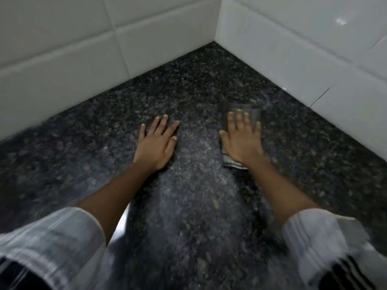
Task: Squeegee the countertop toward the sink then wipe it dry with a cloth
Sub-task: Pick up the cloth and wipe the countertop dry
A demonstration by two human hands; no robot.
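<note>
Head view: dark speckled countertop (194, 185) runs into a corner formed by two white tiled walls (62, 59). Left hand (157, 143) lies flat on the stone, fingers spread, gripping nothing. Right hand (243, 139) presses flat on a folded striped cloth (232, 161), fingers extended, blurred. Cloth lies near the right wall's base; bare stone stretches between the hands and toward the corner.

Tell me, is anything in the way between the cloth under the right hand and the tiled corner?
Nothing visible. The right hand presses the grey striped cloth flat on the dark speckled granite countertop, which lies bare up to the white tiled walls. The left hand rests apart, to the side.
</note>
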